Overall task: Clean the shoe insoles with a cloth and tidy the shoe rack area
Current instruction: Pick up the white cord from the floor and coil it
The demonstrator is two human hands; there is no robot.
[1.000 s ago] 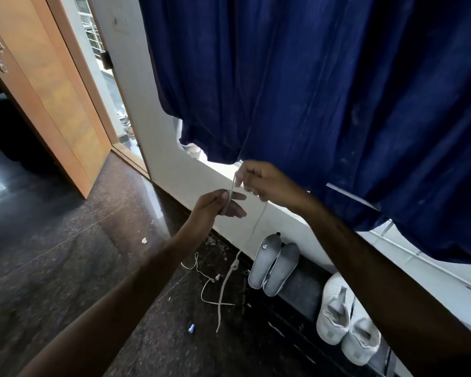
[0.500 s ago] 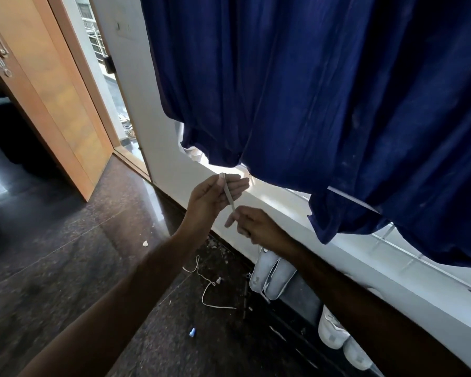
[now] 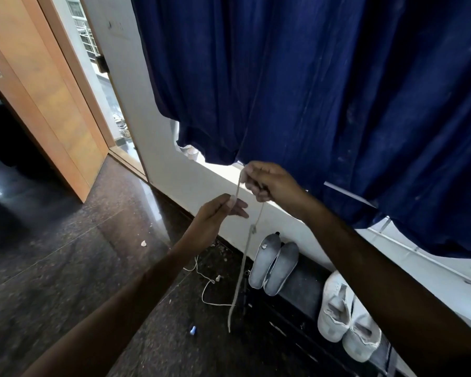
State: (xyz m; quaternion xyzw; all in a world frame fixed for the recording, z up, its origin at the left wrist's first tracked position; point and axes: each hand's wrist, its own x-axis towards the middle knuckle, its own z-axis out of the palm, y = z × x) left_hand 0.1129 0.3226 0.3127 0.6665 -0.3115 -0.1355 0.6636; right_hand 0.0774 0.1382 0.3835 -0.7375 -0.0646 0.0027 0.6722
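Note:
A thin white shoelace (image 3: 241, 270) hangs from my two hands, its lower end dangling just above the dark floor. My right hand (image 3: 269, 183) grips the lace high up, fingers curled round it. Just below and to the left, my left hand (image 3: 218, 213) pinches the lace between thumb and fingers. Two grey insoles (image 3: 272, 265) lean side by side on the black shoe rack (image 3: 302, 289) under the window ledge. A pair of white shoes (image 3: 346, 319) stands on the rack to the right.
A dark blue curtain (image 3: 310, 91) hangs over the window above my hands. A thin white cable (image 3: 206, 289) and a small blue bit (image 3: 193, 330) lie on the floor. An open wooden door (image 3: 46, 99) stands at the left.
My right hand rose from below my left hand to above it, drawing the lace up. The view dropped, so the insoles and white shoes show fully again.

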